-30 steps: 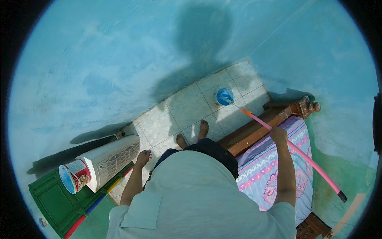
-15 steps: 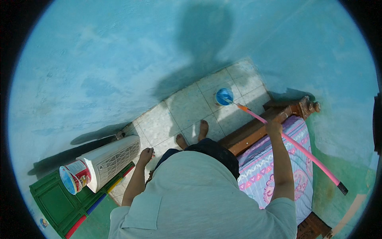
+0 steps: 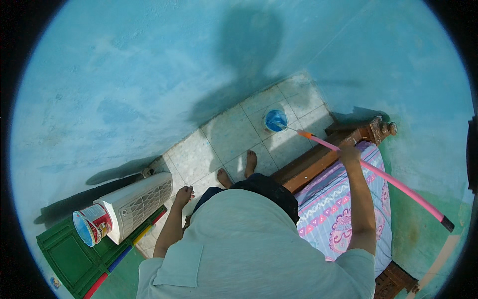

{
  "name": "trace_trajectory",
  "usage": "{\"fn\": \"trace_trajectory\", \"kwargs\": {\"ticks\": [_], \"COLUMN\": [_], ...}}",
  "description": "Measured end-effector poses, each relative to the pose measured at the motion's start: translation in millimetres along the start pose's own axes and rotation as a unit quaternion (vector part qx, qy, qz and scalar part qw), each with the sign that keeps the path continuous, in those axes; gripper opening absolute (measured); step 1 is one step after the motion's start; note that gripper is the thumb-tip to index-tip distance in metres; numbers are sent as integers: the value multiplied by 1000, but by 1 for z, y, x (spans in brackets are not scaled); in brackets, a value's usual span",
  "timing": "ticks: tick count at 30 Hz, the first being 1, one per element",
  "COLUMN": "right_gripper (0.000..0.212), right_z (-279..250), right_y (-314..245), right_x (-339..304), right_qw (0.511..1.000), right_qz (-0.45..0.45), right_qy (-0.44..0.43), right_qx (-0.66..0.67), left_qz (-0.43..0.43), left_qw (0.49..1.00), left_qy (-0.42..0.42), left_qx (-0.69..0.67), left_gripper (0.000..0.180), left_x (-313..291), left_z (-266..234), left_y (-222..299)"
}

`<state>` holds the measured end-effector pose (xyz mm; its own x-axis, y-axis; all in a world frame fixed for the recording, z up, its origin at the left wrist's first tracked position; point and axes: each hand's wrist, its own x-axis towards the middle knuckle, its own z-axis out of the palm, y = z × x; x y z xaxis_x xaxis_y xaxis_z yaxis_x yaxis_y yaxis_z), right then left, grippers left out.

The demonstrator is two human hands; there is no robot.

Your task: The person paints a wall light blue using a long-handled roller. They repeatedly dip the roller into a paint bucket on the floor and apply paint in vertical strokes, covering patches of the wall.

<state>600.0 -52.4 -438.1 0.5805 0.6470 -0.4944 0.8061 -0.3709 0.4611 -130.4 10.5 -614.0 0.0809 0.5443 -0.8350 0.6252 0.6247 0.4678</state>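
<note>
My right hand (image 3: 349, 154) is wrapped round the long pink pole (image 3: 383, 174) of what looks like a paint roller, over the bed's edge. An orange handle (image 3: 304, 134) joins the pole to a thin wire that slopes into a small bucket (image 3: 276, 120) of blue paint on the floor. The roller's head is partly hidden inside the bucket. The pole's black-tipped end sticks out to the lower right. At my left side hangs my left hand (image 3: 184, 195), its fingers loosely curled and nothing visible in them, beside a white plastic cabinet (image 3: 137, 204).
A red and white paint tub (image 3: 93, 224) stands on the cabinet's end, near a green panel (image 3: 69, 254). Blue walls (image 3: 149, 65) meet in a corner above the tiled floor (image 3: 226, 129). A brown wooden bed frame (image 3: 318, 167) with a patterned mattress (image 3: 338, 214) lies to the right.
My right hand has moved slightly right, and the pole's black end has swung farther out to the right. The wire end stays in the bucket. My left hand has barely moved.
</note>
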Motion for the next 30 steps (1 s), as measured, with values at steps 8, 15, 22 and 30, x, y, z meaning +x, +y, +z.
{"fn": "trace_trajectory", "kwargs": {"ticks": [8,15,22,30], "right_gripper": [40,39,34,31], "right_z": [6,-46,18,14], "right_y": [-31,8,-32,5], "right_x": [0,-29,-1,-11], "right_qw": [999,996,999,997], "right_qz": [-14,18,-8,1], "right_qy": [-1,-64,1,28], "right_qx": [50,54,49,66], "left_qz": [8,6,18,25], "left_qw": [1000,1000,999,997], "left_qy": [10,2,6,9], "left_qx": [2,15,34,66], "left_gripper": [43,42,43,42], "left_x": [-7,4,-4,3], "left_z": [1,-3,6,1], "left_y": [2,-10,31,45]}}
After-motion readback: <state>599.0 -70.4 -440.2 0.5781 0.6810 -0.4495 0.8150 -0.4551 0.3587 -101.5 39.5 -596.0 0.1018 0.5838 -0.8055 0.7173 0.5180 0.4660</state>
